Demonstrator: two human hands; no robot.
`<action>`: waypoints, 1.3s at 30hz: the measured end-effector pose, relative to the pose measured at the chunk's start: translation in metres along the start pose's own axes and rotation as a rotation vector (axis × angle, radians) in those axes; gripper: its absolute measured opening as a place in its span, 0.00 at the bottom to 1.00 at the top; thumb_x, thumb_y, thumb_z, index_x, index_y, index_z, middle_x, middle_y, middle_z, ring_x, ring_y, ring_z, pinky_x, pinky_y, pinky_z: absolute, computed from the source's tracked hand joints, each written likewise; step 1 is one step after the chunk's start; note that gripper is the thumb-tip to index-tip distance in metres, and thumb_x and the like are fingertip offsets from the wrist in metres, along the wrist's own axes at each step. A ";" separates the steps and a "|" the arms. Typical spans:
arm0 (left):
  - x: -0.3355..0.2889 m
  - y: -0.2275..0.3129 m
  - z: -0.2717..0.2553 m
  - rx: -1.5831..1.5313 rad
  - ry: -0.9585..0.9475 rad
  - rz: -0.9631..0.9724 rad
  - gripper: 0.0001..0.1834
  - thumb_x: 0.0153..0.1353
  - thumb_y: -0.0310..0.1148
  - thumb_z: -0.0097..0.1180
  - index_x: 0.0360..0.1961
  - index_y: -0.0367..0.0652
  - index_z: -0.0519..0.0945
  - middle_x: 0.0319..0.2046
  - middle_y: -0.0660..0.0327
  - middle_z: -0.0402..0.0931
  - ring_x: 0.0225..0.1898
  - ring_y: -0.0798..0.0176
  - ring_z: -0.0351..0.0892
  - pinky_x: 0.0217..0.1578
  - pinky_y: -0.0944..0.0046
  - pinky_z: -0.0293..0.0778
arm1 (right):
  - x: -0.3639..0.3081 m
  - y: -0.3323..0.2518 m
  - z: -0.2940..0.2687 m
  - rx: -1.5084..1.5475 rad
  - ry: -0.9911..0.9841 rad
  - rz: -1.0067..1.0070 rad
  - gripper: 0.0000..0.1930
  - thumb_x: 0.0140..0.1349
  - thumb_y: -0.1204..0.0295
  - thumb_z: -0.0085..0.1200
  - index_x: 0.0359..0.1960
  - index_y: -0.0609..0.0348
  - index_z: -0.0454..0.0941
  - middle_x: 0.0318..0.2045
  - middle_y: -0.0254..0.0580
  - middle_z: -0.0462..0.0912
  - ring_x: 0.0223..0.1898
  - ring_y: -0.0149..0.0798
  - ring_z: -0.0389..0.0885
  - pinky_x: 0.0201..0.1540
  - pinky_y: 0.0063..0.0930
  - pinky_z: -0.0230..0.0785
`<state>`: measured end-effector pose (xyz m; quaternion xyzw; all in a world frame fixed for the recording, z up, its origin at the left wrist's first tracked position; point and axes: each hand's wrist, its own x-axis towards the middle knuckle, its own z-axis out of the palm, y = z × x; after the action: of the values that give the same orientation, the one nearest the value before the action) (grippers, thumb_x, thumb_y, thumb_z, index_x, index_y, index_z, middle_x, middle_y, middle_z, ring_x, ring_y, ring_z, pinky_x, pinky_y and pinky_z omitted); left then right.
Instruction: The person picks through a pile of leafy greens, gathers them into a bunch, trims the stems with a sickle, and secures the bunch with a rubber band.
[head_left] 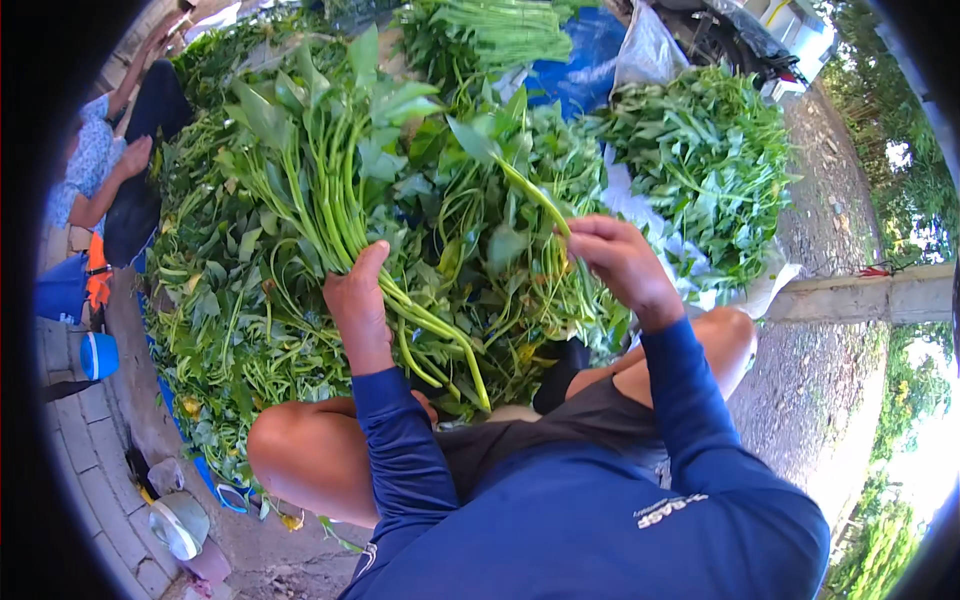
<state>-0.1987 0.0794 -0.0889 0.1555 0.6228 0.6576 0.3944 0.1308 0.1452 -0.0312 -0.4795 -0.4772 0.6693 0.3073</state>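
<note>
My left hand (358, 300) is closed around a bunch of long green leafy stems (335, 195), which look like water spinach. The leaves fan out away from me, and a few stem ends hang below the hand toward my lap. To the right, my right hand (615, 262) pinches a single leafy stem (535, 192), its leaf end pointing up and left, apart from the bunch. Beneath both hands spreads a large loose heap of the same greens (230, 300).
Another pile of greens (700, 170) lies at the right on pale sheeting. Bundled stems (500, 30) rest on a blue tarp (575, 75) at the back. A person (100, 170) sits at the far left. A blue container (99, 355) and a clear bucket (180, 525) stand on the left.
</note>
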 end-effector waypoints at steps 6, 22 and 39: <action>-0.018 -0.005 0.022 -0.024 -0.099 -0.011 0.21 0.55 0.26 0.72 0.51 0.34 0.85 0.45 0.58 0.85 0.43 0.63 0.83 0.50 0.62 0.78 | -0.043 0.002 -0.024 0.242 -0.030 -0.052 0.18 0.73 0.71 0.60 0.60 0.67 0.81 0.37 0.34 0.86 0.39 0.27 0.82 0.46 0.23 0.74; -0.035 -0.040 0.044 -0.126 -0.261 -0.123 0.18 0.58 0.27 0.71 0.50 0.37 0.86 0.44 0.61 0.86 0.42 0.65 0.83 0.49 0.64 0.76 | -0.087 0.021 -0.039 0.223 0.132 -0.255 0.16 0.76 0.73 0.55 0.63 0.60 0.81 0.40 0.31 0.83 0.43 0.26 0.77 0.49 0.23 0.70; -0.049 -0.199 0.045 -0.370 -0.666 -0.861 0.13 0.69 0.39 0.66 0.48 0.43 0.84 0.41 0.57 0.87 0.37 0.58 0.89 0.41 0.56 0.88 | -0.046 0.151 0.018 -0.319 0.042 0.360 0.14 0.78 0.64 0.53 0.51 0.60 0.85 0.32 0.27 0.81 0.31 0.23 0.74 0.35 0.21 0.68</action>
<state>-0.0711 0.0588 -0.2542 0.0149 0.3467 0.4513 0.8222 0.1375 0.0454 -0.1542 -0.6131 -0.4773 0.6193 0.1135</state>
